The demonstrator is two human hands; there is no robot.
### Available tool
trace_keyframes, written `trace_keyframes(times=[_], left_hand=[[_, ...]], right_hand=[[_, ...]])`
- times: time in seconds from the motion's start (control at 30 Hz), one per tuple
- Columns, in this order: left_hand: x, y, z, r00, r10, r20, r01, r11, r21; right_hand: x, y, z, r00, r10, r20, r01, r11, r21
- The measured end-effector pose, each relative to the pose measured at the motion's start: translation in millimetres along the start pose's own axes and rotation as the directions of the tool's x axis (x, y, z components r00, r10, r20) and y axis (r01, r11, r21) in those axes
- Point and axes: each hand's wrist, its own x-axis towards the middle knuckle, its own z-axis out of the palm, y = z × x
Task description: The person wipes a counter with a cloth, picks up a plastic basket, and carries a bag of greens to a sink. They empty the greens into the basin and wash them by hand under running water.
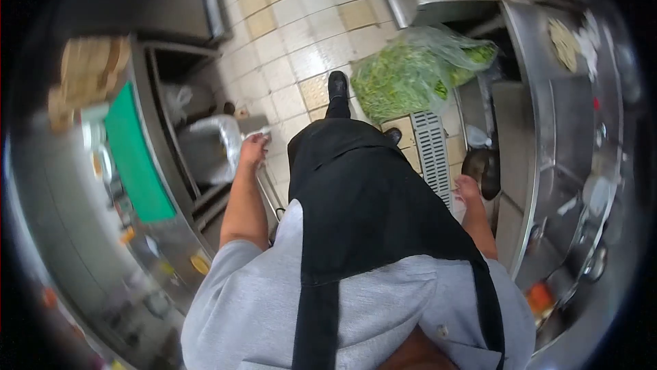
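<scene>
My left hand (254, 150) hangs out to the left of my body, beside a low steel shelf. Its fingers are loosely bent and apart, with a small white patch near the fingertips; a grip on it does not show. Close by, a clear plastic-wrapped bundle (222, 141) rests on the shelf. On the right, my right hand (468, 189) hangs low near the floor drain grate (432, 154) and a dark rounded object (482, 172). That hand is blurred and its fingers are mostly hidden. Some pale, translucent material (459, 207) shows just below it.
A large clear bag of leafy greens (404, 76) lies on the tiled floor (284, 55) ahead to the right. A green cutting board (140, 154) sits on the left counter. Steel sinks (571, 124) line the right side. My black shoe (337, 86) is forward.
</scene>
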Motion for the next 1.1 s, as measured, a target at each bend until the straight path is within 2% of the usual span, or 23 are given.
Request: trace_keyframes(times=[0.03,0.07,0.1,0.13,0.27,0.33,0.37,0.43,0.47,0.5,0.53,0.6,0.63,0.67,0.73,0.77,0.8,0.83,0.87,0.93,1.0,1.07,1.1], left_hand=[[-18.3,-29.9,0.5,0.999,-0.032,-0.036,0.03,0.999,-0.036],[-32.1,-61.1,2.7,0.992,-0.125,-0.018,0.124,0.991,-0.041],[-46.7,-82.7,5.5,0.976,-0.215,0.008,0.216,0.976,-0.04],[-57.4,-102.8,8.8,0.972,-0.237,-0.011,0.235,0.969,-0.075],[-71.5,-157.7,12.1,0.934,-0.355,-0.038,0.348,0.929,-0.125],[-61.0,-173.5,5.9,0.912,-0.406,-0.051,0.374,0.877,-0.303],[-51.7,-180.0,-1.6,0.91,-0.412,-0.045,0.379,0.872,-0.309],[-26.4,-192.0,-18.3,0.905,-0.421,-0.064,0.331,0.79,-0.516],[-12.9,-196.5,-28.3,0.905,-0.423,-0.046,0.342,0.788,-0.512],[3.8,-201.8,-41.4,0.901,-0.425,-0.087,0.297,0.751,-0.59],[16.3,-209.5,-51.8,0.893,-0.434,-0.122,0.254,0.707,-0.66],[47.9,-236.7,-80.4,0.869,-0.489,-0.071,0.297,0.632,-0.716],[57.7,-240.2,-86.9,0.823,-0.557,-0.113,0.291,0.583,-0.759],[62.8,-242.7,-95.3,0.772,-0.618,-0.15,0.277,0.539,-0.795],[76.4,-260.8,-108.3,0.794,-0.595,-0.124,0.239,0.493,-0.836],[90.8,-279.1,-114.1,0.796,-0.594,-0.115,0.211,0.451,-0.867],[107.4,-296.6,-116.6,0.797,-0.595,-0.107,0.175,0.396,-0.901],[116.7,-306.7,-119.1,0.815,-0.578,-0.043,0.165,0.303,-0.939],[125.5,-309.6,-119.3,0.829,-0.56,0.015,0.156,0.205,-0.966],[137.9,-303.5,-113.4,0.831,-0.556,0.004,0.136,0.196,-0.971],[147.7,-304.0,-105.8,0.83,-0.558,-0.022,0.108,0.2,-0.974],[150.1,-301.7,-95.5,0.78,-0.597,-0.19,0.087,0.404,-0.911],[151.2,-294.7,-92.2,0.778,-0.598,-0.193,0.103,0.425,-0.899]], right_hand=[[9.5,8.0,-11.6,1.0,0.01,-0.004,-0.01,0.993,-0.114],[13.3,10.6,-21.2,1.0,-0.006,0.017,0.009,0.987,-0.163],[14.2,10.4,-28.7,1.0,0.019,0.022,-0.016,0.99,-0.139],[17.8,6.9,-30.1,0.999,0.04,0.025,-0.037,0.993,-0.11],[-4.5,-31.3,-16.8,0.995,0.0,0.095,0.02,0.978,-0.21],[-31.0,-57.4,4.1,0.995,-0.093,0.027,0.097,0.974,-0.204],[-40.1,-66.9,12.5,0.987,-0.152,0.052,0.159,0.97,-0.185],[-67.5,-87.6,38.0,0.978,-0.203,0.048,0.208,0.961,-0.184],[-80.5,-92.4,50.7,0.968,-0.249,0.043,0.253,0.952,-0.175],[-87.2,-91.6,61.0,0.961,-0.273,0.052,0.278,0.94,-0.195],[-91.7,-86.9,69.6,0.965,-0.263,0.023,0.262,0.944,-0.201],[-96.7,-68.9,83.0,0.959,-0.241,0.149,0.268,0.94,-0.208],[-99.2,-59.3,89.4,0.959,-0.241,0.148,0.275,0.913,-0.302],[-105.3,-50.4,100.2,0.968,-0.231,0.1,0.251,0.924,-0.288],[-120.3,-37.5,117.8,0.981,-0.138,0.133,0.18,0.903,-0.389],[-121.8,-21.8,119.7,0.986,-0.14,0.087,0.162,0.912,-0.376],[-115.1,-4.3,120.9,0.984,-0.117,0.135,0.161,0.907,-0.389],[-111.0,2.0,119.5,0.977,-0.098,0.188,0.169,0.897,-0.409],[-113.8,0.1,121.2,0.98,-0.115,0.163,0.174,0.895,-0.411],[-122.5,1.6,129.2,0.981,-0.147,0.128,0.194,0.816,-0.545],[-129.3,-13.8,133.9,0.981,-0.154,0.118,0.194,0.808,-0.556],[-125.3,-20.7,129.9,0.981,-0.155,0.117,0.195,0.802,-0.565],[-118.9,-22.9,127.2,0.976,-0.182,0.121,0.218,0.83,-0.513]])
